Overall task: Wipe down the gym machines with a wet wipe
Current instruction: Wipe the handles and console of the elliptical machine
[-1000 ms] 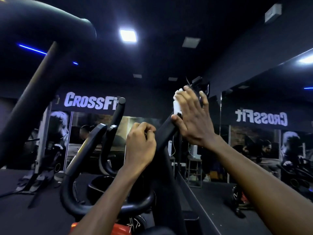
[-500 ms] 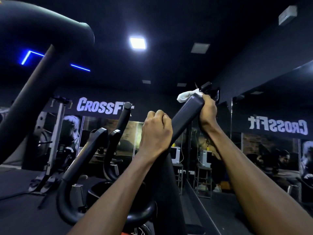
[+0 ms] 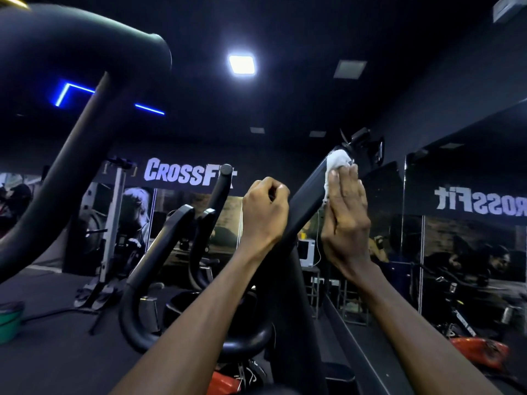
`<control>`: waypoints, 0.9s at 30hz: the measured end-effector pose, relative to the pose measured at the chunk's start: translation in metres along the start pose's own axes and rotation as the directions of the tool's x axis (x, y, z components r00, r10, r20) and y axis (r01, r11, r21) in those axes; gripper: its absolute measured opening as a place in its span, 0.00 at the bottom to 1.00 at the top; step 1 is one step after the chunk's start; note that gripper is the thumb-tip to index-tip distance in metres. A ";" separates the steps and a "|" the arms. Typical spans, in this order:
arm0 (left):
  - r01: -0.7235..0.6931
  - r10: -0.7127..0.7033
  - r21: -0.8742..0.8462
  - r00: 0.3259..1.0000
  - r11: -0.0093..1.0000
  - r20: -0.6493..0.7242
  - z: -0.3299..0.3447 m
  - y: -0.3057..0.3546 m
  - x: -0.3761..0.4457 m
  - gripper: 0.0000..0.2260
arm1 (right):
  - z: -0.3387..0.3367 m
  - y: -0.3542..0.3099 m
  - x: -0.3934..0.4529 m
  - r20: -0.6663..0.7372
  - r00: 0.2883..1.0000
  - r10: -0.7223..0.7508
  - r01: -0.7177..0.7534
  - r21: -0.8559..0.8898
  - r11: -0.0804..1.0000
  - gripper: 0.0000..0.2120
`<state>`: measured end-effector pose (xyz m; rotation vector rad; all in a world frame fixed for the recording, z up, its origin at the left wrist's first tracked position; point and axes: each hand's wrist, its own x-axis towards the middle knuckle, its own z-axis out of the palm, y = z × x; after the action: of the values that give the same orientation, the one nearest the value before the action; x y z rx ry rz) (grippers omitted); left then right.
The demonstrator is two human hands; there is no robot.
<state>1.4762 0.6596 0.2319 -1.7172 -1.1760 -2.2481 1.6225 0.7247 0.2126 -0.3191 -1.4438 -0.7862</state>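
Dark gym: square ceiling light (image 3: 241,64), blue light strips (image 3: 149,109), mirrored right wall (image 3: 470,223).

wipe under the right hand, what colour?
White wipe, clearest in the head view.

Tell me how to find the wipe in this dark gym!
Find the slanted black bar rising between the two hands. Near its top, the right hand presses the wipe flat against it with straight fingers. It is the only small, crumpled white thing on the black machine.

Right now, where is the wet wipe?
Head view, right of centre: the wet wipe is pressed by the right hand against the slanted black bar, near its top end.
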 end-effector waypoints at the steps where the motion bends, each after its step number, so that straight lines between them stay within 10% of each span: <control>1: 0.019 -0.019 -0.016 1.000 1.000 0.005 0.000 0.000 0.000 0.08 | -0.002 0.002 0.001 0.007 1.000 -0.005 0.005 -0.035 0.999 0.23; 8: 0.001 -0.004 -0.247 1.000 0.969 -0.011 -0.016 -0.012 -0.022 0.08 | -0.003 -0.045 -0.014 0.170 0.926 -0.336 0.367 -0.216 0.905 0.18; 12: 0.003 -0.008 -0.262 1.000 0.965 -0.016 -0.036 -0.029 -0.045 0.09 | 0.004 -0.062 -0.009 0.053 0.993 -0.106 0.114 -0.171 0.979 0.14; 15: -0.070 0.049 -0.206 0.993 0.976 -0.109 -0.054 -0.038 -0.068 0.10 | 0.009 -0.104 -0.037 0.259 0.930 -0.262 0.246 0.091 0.965 0.11; 19: -0.088 0.077 -0.108 0.991 0.990 -0.107 -0.052 -0.047 -0.093 0.15 | -0.003 -0.124 -0.036 0.356 0.934 0.012 -0.118 0.277 0.954 0.13; 27: -0.115 0.159 0.219 0.967 0.969 -0.197 -0.038 -0.080 -0.127 0.23 | -0.034 -0.113 -0.002 0.591 0.799 0.112 -0.409 0.397 0.822 0.12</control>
<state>1.4542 0.6453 0.0799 -1.3968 -1.1571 -2.0838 1.5749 0.6226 0.1765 -0.3455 -2.0289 -0.0346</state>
